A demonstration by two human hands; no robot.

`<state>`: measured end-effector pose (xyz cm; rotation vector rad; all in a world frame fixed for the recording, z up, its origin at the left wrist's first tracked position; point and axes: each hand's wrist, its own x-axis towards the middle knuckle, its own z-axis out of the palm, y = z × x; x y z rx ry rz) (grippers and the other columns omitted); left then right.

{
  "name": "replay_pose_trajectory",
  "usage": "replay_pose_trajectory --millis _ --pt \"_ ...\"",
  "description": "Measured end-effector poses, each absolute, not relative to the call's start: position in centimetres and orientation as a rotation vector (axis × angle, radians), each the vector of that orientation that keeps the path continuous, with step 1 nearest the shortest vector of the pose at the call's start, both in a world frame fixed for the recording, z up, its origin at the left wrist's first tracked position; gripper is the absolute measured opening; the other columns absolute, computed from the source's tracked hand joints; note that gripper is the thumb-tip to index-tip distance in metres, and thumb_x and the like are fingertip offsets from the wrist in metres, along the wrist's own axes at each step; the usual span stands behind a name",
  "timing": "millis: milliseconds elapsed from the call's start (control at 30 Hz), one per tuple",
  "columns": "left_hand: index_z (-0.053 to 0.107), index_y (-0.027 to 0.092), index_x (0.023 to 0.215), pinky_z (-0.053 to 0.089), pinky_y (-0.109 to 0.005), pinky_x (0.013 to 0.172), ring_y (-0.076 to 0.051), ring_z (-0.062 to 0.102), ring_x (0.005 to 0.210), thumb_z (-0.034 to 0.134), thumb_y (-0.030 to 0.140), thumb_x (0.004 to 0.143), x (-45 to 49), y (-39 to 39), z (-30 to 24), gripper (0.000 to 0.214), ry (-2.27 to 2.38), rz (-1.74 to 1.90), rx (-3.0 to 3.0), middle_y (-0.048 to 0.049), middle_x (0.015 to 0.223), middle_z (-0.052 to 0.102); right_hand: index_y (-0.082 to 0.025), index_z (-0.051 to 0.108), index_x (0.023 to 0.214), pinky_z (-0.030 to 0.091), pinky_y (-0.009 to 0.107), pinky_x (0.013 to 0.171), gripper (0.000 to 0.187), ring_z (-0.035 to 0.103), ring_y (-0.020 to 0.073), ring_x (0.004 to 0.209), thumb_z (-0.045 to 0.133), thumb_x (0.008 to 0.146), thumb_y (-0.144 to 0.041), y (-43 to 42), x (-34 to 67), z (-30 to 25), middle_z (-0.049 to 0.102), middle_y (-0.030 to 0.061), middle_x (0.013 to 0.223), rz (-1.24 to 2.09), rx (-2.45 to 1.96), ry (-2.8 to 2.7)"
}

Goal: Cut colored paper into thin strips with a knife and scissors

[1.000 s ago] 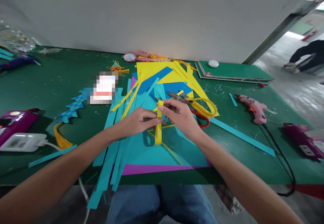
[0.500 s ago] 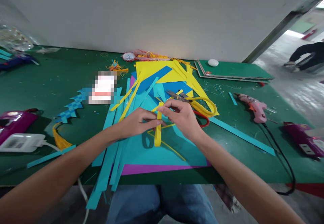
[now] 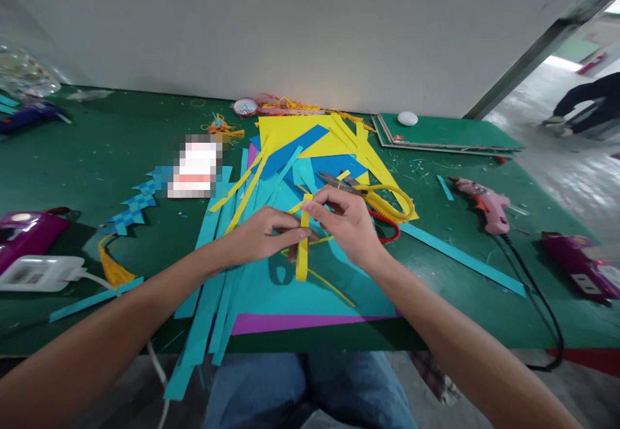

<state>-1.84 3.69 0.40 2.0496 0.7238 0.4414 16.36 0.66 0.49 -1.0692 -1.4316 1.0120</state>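
Both hands hold one yellow paper strip [image 3: 302, 266], bent into a narrow loop that hangs above the teal paper [image 3: 329, 296]. My left hand [image 3: 265, 234] pinches the strip about midway, its thumb on the front. At the strip's top end, my right hand [image 3: 345, 219] has thumb and forefinger closed on it. Just beyond the right hand lie scissors [image 3: 411, 204] with yellow handles, and beside them a red-handled tool [image 3: 387, 230], partly hidden. Thin yellow offcuts [image 3: 334, 288] rest on the teal paper under the hands.
Teal strips [image 3: 201, 338] overhang the front edge at left. Yellow sheets [image 3: 285, 128] lie behind the hands. To the right are a pink glue gun [image 3: 487, 203] with a cord and a purple power strip [image 3: 578, 264]. A woven blue paper piece [image 3: 135, 209] with yellow tassel lies left. A person [image 3: 588, 109] is far right.
The hands and the yellow strip hold almost the same pose. The whole view has shifted very slightly.
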Motion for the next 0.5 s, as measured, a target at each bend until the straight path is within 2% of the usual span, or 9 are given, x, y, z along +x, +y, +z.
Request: replay_pose_trajectory --millis 300,500 --pt "0.075 0.013 0.079 0.043 -0.020 0.052 -0.013 0.064 0.053 0.062 0.036 0.089 -1.70 3.41 0.79 0.028 0.785 0.396 2.059 -0.0029 0.059 0.071 -0.019 0.058 0.064 0.035 0.027 0.054 0.029 0.042 0.0090 0.057 0.071 0.081 -0.039 0.71 16.54 0.84 0.052 -0.0037 0.062 0.985 -1.070 -1.368" --pt "0.076 0.014 0.082 0.045 -0.017 0.051 -0.011 0.065 0.051 0.066 0.034 0.088 -1.66 3.27 0.97 0.024 0.791 0.365 1.956 -0.0011 0.054 0.069 -0.019 0.058 0.064 0.035 0.027 0.055 0.025 0.041 0.0088 0.058 0.068 0.083 -0.032 0.86 16.64 0.94 0.051 -0.0039 0.062 0.919 -1.074 -1.360"
